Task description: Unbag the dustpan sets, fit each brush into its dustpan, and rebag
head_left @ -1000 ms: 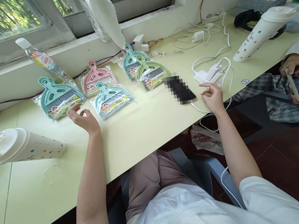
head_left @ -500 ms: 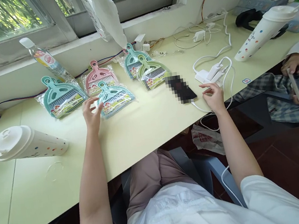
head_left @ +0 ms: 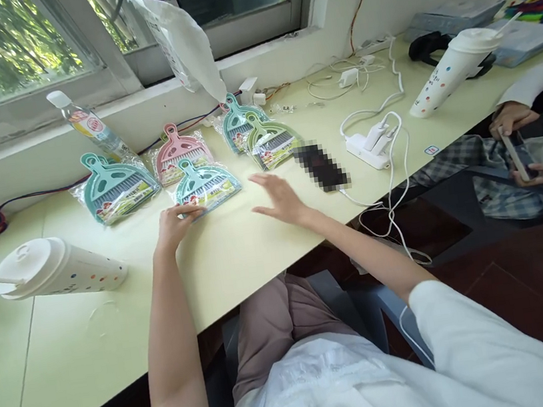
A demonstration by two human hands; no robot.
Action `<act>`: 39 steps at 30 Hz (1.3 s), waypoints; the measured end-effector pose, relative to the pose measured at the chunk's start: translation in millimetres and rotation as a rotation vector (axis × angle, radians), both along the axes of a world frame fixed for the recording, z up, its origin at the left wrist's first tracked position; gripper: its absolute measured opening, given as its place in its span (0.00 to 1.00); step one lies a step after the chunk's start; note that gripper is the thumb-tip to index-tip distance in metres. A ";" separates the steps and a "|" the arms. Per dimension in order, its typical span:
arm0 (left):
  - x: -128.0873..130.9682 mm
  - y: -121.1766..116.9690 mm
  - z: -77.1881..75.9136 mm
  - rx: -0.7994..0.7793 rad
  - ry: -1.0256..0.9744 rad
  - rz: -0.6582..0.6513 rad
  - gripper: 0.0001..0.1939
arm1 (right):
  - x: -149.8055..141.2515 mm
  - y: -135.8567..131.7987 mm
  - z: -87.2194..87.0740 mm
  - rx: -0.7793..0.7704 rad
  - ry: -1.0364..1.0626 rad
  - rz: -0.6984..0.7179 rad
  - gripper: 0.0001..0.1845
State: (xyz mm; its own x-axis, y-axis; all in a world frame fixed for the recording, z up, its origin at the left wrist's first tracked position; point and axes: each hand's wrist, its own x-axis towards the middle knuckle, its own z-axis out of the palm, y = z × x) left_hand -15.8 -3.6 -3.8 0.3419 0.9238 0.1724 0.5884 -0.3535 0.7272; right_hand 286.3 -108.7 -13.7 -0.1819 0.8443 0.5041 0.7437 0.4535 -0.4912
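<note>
A wrapped light-blue dustpan and brush set (head_left: 211, 188) lies nearest me on the table. The fingers of my left hand (head_left: 174, 229) are drawn together at its lower left edge, on the clear wrapping. To its right, my right hand (head_left: 281, 199) hovers with thumb and fingers apart, holding nothing. Behind are a pink set (head_left: 182, 154), another blue set (head_left: 120, 184) at the left, a green set (head_left: 273, 141) and a further blue set (head_left: 238, 122) partly behind the green one.
A phone (head_left: 322, 168) on a cable and a white power strip (head_left: 368, 149) lie to the right. Lidded cups stand at left (head_left: 84, 273) and right (head_left: 441, 82). A bottle (head_left: 94, 129) leans near the window. At the far right another person's hands (head_left: 512, 119) hold a phone.
My right hand has swung left from beside the power strip to the table in front of the sets. My left hand has closed onto the near blue set's edge. The view shifted slightly.
</note>
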 end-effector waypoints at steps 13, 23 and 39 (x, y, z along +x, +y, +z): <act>2.4 9.1 -4.1 -0.056 0.019 -0.071 0.15 | -35.6 98.2 -30.3 -0.136 0.232 0.092 0.08; -3.7 13.2 -12.3 0.147 0.044 0.042 0.18 | -32.7 93.4 -20.5 -0.245 0.161 -0.072 0.10; -3.2 15.4 -23.1 -0.084 -0.231 0.100 0.13 | -39.0 91.9 -14.8 -0.223 0.015 -0.211 0.13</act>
